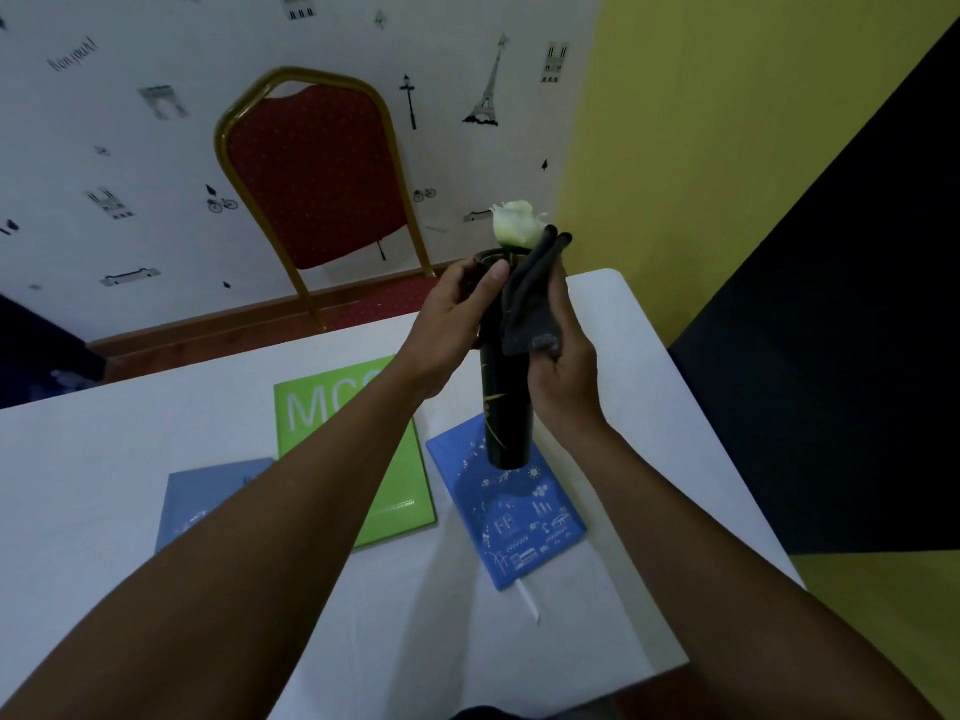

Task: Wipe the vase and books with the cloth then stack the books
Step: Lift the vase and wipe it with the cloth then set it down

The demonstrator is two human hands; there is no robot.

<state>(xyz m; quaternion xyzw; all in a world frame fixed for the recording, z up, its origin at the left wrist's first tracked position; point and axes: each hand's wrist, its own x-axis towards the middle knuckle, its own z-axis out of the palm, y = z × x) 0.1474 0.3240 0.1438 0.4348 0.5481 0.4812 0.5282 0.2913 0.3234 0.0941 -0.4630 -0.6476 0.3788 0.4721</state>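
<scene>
A tall black vase (508, 423) with a white rose (513, 224) in it is held up above the white table (130, 459). My left hand (453, 324) grips the vase near its rim. My right hand (558, 356) presses a dark grey cloth (530, 309) against the vase's upper right side. On the table lie three books: a green one (400, 491) in the middle, a blue one (524, 522) with white drawings under the vase, and a grey-blue one (202, 496) at the left, partly hidden by my left forearm.
A red chair (311, 174) with a gold frame stands behind the table against the patterned wall. The table's right edge (717, 459) borders a yellow wall and a dark panel (831, 356). A white ribbon (530, 602) sticks out of the blue book.
</scene>
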